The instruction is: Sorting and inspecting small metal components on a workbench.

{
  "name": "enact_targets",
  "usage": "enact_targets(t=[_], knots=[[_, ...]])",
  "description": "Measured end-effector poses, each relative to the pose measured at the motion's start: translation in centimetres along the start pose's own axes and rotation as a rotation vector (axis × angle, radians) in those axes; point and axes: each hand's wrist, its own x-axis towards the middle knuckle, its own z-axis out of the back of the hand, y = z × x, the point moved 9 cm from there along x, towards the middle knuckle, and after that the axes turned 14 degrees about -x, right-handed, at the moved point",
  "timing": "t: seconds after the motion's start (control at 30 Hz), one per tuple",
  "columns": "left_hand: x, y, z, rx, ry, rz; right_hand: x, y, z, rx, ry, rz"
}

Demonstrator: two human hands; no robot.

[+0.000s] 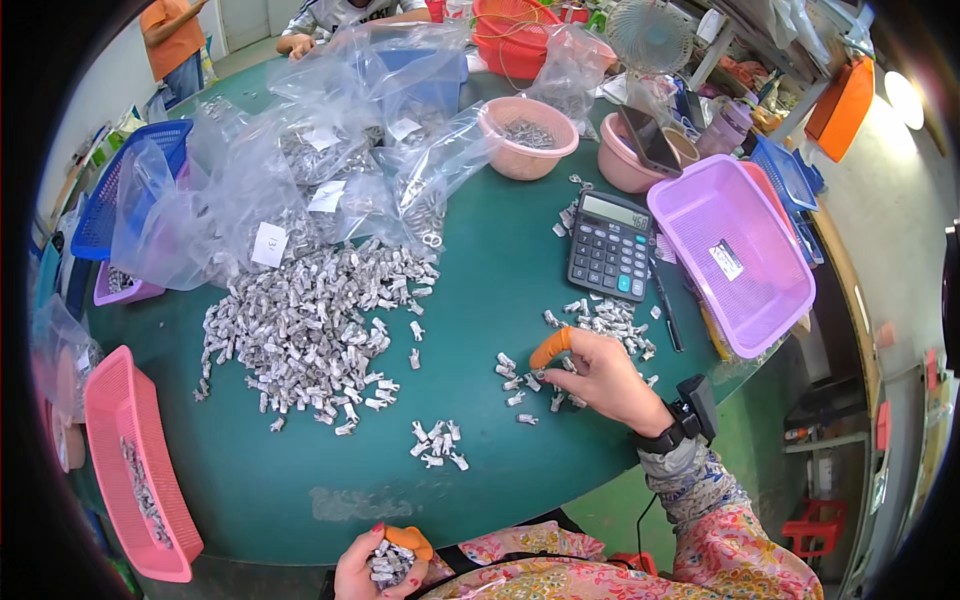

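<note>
My left hand [382, 572], low in the picture, is cupped round a handful of small silver metal parts [391, 563]; an orange finger cot shows there. Over the table at the right, my right hand [605, 380] has its thumb and orange-capped index finger curled together in a pinch. A small metal part seems to sit at their tips, partly hidden. Loose parts [515, 385] lie beside those fingertips, and more [615, 322] spread beyond the hand. A small cluster [437, 443] lies between my hands. The large heap of the same parts [300, 335] covers the left middle of the table.
Clear plastic bags of parts [330, 190] stand behind the heap. A calculator [610, 245], a pen [667, 305] and a purple basket [745, 260] are at the right. Pink bowls [528, 160] sit farther back; a pink basket [135, 450] is at the left edge. Other people [175, 45] are beyond the table.
</note>
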Motion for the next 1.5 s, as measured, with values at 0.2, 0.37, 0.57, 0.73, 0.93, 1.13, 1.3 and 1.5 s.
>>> enact_targets(t=[0.2, 0.37, 0.57, 0.73, 0.93, 1.13, 1.3, 1.5], knots=[[-0.8, 1.1, -2.6, 0.056, 0.068, 0.105, -0.3, 0.3, 0.4, 0.09, 0.017, 0.015], [-0.9, 1.0, -2.3, 0.079, -0.033, 0.068, -0.5, -0.7, 1.3, -0.103, 0.022, 0.061], [-1.1, 0.9, -2.3, 0.09, 0.043, 0.087, 1.2, 0.7, 6.0, -0.098, -0.125, 0.085], [-1.1, 1.0, -2.0, 0.09, 0.124, 0.118, 12.8, -1.9, 8.7, 0.096, -0.002, 0.138], [-1.9, 0.3, -3.2, 0.311, 0.122, -0.11, 20.8, 2.2, 17.9, -0.3, -0.684, 0.352], [-1.3, 1.0, -3.2, 0.064, 0.08, 0.082, 13.0, 3.6, 15.8, -0.453, -0.421, 0.261], [-1.5, 0.3, -1.8, 0.103, -0.028, 0.062, 0.8, -1.8, 9.3, -0.436, -0.266, 0.153], [-1.4, 0.4, -1.1, 0.113, -0.193, 0.037, -5.8, -6.6, 3.2, -0.511, -0.345, 0.01]])
